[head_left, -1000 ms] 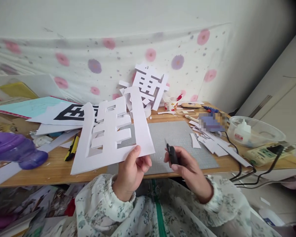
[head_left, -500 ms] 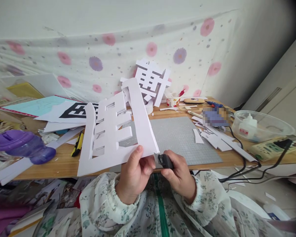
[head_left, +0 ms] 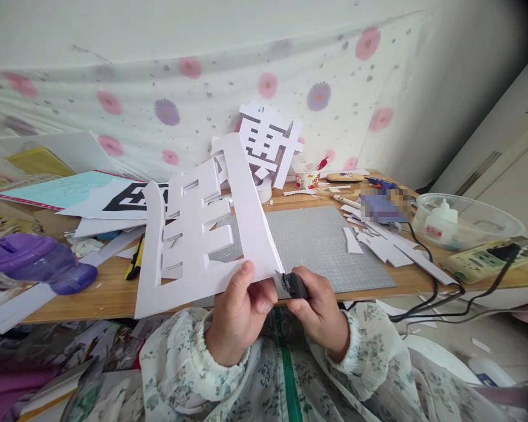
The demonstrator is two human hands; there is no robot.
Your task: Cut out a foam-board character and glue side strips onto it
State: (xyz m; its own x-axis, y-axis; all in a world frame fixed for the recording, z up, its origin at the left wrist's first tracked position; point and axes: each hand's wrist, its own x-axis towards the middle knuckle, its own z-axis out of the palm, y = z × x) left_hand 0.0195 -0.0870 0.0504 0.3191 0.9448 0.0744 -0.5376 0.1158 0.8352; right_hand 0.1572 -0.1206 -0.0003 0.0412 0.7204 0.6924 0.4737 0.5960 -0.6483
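A white foam board cutout (head_left: pixel 193 220) shaped like a character is tilted up in front of me. My left hand (head_left: pixel 242 310) grips its lower right corner, thumb on top and fingers beneath. My right hand (head_left: pixel 319 308) is closed around a black-handled cutter (head_left: pixel 294 285). Its blade touches or lies very close to the cutout's lower right edge, just beside my left fingers. Under and behind the cutout lies a grey cutting mat (head_left: pixel 321 246).
Another white cutout (head_left: pixel 268 143) leans at the back wall. White scraps (head_left: pixel 385 246), a round clear container (head_left: pixel 466 220) and a power strip (head_left: pixel 488 261) are on the right. On the left are a purple bottle (head_left: pixel 39 261), a yellow knife (head_left: pixel 135 258) and printed paper (head_left: pixel 110 199).
The cutout has tilted slightly, its far end shifting a little left. Both hands keep their grips, and the cutter stays at the same corner. The whole view has shifted slightly.
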